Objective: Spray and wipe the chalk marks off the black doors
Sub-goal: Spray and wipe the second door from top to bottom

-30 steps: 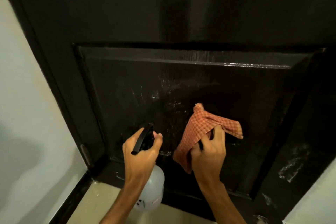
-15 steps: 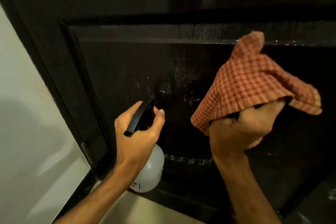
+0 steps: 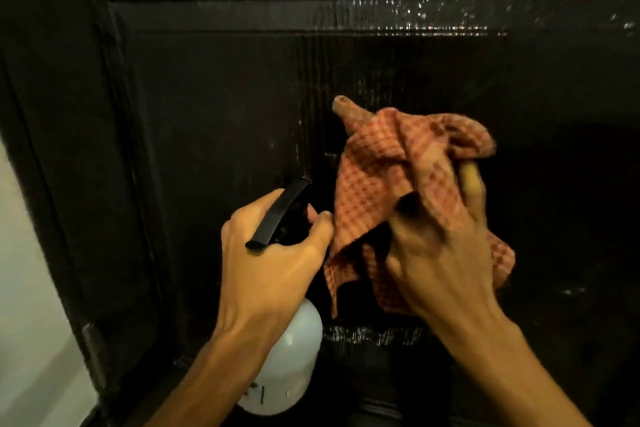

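A white spray bottle [image 3: 287,367] is gripped at its neck by the left hand [image 3: 270,263], the fingers [image 3: 320,224] curled round the black spray head [image 3: 277,215], which is pointed at the recessed panel of a black door [image 3: 207,97]. A red-and-orange checked cloth [image 3: 391,163] is bunched in the right hand [image 3: 440,253], whose fingers [image 3: 472,184] are clamped on it; the hand is blurred. The cloth is held at the middle of the panel, just right of the spray head, though whether it touches the wood cannot be told. Chalk marks [image 3: 374,334] are seen as a white band along the panel's lower edge, below the cloth and beside the bottle, with fainter streaks above the spray head. Wet glints [image 3: 415,15] are caught along the upper moulding. A pale wall [image 3: 27,288] and a hinge [image 3: 93,354] are seen at the left.
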Demonstrator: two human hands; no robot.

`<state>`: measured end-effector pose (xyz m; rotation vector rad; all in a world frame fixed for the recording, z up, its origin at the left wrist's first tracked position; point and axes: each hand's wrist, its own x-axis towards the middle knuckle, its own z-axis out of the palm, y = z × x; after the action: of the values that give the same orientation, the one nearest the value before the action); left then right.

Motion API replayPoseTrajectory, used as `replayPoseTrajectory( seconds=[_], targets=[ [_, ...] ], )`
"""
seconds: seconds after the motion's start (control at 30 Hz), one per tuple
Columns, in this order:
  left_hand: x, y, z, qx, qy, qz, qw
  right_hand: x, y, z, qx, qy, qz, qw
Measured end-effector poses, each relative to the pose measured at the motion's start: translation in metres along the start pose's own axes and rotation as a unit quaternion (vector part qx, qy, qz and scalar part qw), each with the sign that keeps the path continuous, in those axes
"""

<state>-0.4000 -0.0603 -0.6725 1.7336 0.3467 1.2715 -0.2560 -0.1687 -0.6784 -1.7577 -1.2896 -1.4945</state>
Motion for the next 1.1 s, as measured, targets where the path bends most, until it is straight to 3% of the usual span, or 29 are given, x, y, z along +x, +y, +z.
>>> replayPoseTrajectory(
  seconds=[0.07, 0.13, 0.2, 0.27, 0.33, 0.43, 0.53, 0.57, 0.7, 0.77, 0.9, 1.03, 1.1],
  targets=[
    [-0.001, 0.004, -0.006, -0.005, 0.001, 0.013, 1.0, -0.007, 0.017, -0.001, -0.055, -0.005, 0.035, 0.998],
    [-0.002, 0.0, -0.013, 0.005, 0.004, 0.017, 1.0, -0.015, 0.015, -0.001, 0.015, -0.044, 0.092, 0.995],
    [-0.002, -0.002, -0.018, 0.012, 0.015, 0.013, 1.0, -0.013, -0.025, -0.006, 0.128, -0.012, 0.035, 0.991],
    [-0.001, -0.001, -0.023, 0.013, 0.019, 0.01, 1.0, -0.003, -0.042, -0.007, -0.001, -0.155, -0.043, 0.987],
    [-0.003, -0.001, -0.027, 0.015, 0.014, 0.011, 1.0, 0.009, -0.049, -0.014, -0.011, -0.182, -0.045, 0.982],
    [-0.003, -0.006, -0.033, 0.003, 0.01, 0.002, 1.0, 0.023, -0.025, -0.029, -0.056, -0.118, 0.032, 0.991],
    [-0.001, -0.01, -0.036, 0.006, 0.016, 0.001, 1.0, 0.035, -0.016, -0.028, -0.01, -0.003, 0.127, 0.992],
    [0.0, -0.009, -0.036, 0.01, 0.019, 0.003, 1.0, 0.033, -0.025, -0.022, 0.004, -0.003, 0.117, 0.993],
    [0.002, -0.003, -0.037, 0.001, 0.024, 0.011, 1.0, 0.011, -0.049, -0.004, -0.013, -0.152, -0.059, 0.987],
    [0.001, -0.004, -0.037, 0.008, 0.027, 0.015, 0.999, 0.014, -0.042, -0.008, -0.031, -0.131, -0.037, 0.99],
    [0.0, -0.007, -0.037, 0.015, 0.033, 0.015, 0.999, 0.023, -0.041, -0.011, -0.043, -0.082, 0.103, 0.99],
    [0.006, -0.009, -0.04, 0.027, 0.05, 0.025, 0.998, 0.009, -0.064, 0.005, -0.003, -0.118, -0.036, 0.992],
    [0.01, -0.01, -0.043, 0.035, 0.066, 0.032, 0.997, 0.013, -0.063, 0.004, -0.021, -0.098, -0.038, 0.994]
  ],
)
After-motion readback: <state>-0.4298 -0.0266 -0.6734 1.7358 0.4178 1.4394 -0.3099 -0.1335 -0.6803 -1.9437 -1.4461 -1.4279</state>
